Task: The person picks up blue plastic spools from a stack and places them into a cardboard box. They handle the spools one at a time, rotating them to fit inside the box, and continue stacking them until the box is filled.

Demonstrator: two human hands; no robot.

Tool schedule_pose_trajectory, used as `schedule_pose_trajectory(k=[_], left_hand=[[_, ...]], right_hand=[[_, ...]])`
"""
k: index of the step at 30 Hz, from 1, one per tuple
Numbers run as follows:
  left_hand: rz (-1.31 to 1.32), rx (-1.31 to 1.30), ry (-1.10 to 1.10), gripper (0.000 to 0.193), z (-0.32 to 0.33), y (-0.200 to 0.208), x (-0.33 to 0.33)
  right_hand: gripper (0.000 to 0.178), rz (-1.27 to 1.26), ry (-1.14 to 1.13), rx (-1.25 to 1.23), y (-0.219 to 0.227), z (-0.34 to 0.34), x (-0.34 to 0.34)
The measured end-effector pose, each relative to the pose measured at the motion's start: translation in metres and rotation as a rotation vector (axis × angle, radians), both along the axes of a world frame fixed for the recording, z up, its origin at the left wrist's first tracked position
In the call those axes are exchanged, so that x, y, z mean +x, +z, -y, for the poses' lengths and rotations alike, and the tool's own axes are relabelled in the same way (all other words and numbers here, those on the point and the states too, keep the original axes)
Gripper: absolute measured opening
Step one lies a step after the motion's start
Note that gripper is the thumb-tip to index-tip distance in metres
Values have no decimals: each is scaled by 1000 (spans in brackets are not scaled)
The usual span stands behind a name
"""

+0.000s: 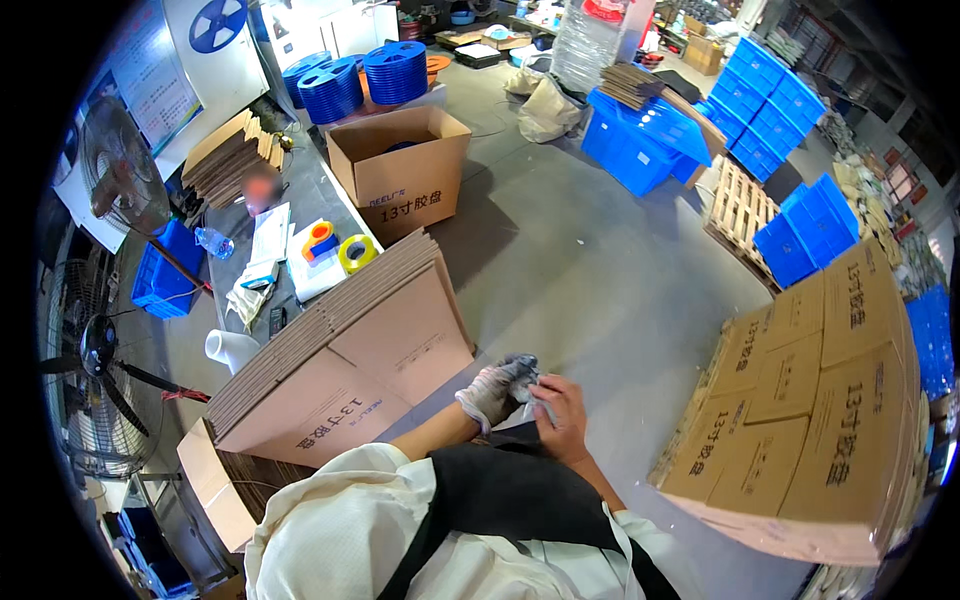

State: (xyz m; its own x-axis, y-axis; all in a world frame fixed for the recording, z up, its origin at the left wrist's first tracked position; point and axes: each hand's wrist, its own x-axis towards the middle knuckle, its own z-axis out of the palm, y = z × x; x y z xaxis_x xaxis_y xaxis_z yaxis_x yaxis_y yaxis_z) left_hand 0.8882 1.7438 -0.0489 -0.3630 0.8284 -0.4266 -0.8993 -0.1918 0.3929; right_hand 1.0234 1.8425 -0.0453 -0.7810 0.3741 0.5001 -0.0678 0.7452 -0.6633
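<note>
My left hand [488, 396] wears a whitish work glove with dark, soiled fingertips. Bare, my right hand [563, 412] is closed, its thumb and fingers pinching a crumpled greyish cloth [527, 388] that looks like a second work glove. The gloved fingers of my left hand are curled against the same cloth, and both hands meet in front of my black apron [510, 480]. Just left of them leans a stack of flattened cardboard boxes [370, 360].
A dark table [235, 285] at left bears tape rolls [356, 254], papers and a bottle. Beyond stands an open carton [400, 180]. Fans [98, 345] stand far left. At right are wrapped cartons [790, 400], a wooden pallet [738, 210] and blue crates [640, 145].
</note>
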Motion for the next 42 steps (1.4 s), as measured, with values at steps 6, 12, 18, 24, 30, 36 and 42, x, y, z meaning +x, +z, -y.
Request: schedule_pose_trajectory(k=[6, 12, 18, 24, 30, 36, 42], left_hand=[[-41, 285, 99, 31, -137, 35, -90], [-1409, -370, -33, 42, -276, 60, -186], [-1752, -443, 190, 59, -357, 58, -272], [-808, -495, 635, 66, -438, 46, -459], [-1302, 7, 225, 59, -556, 70, -563], [-628, 111, 611, 63, -614, 68, -708], [-528, 267, 356, 63, -693, 57, -809]], right_hand=[[36, -217, -67, -1465, -16, -167, -114], [66, 90, 458, -2155, 17, -275, -262], [72, 78, 378, -1824, 43, -349, -400], [75, 28, 812, -791, 56, -414, -524], [76, -55, 368, -449, 79, -566, -680], [79, -82, 613, -250, 60, -584, -772], [78, -92, 500, -128, 59, -697, -941]])
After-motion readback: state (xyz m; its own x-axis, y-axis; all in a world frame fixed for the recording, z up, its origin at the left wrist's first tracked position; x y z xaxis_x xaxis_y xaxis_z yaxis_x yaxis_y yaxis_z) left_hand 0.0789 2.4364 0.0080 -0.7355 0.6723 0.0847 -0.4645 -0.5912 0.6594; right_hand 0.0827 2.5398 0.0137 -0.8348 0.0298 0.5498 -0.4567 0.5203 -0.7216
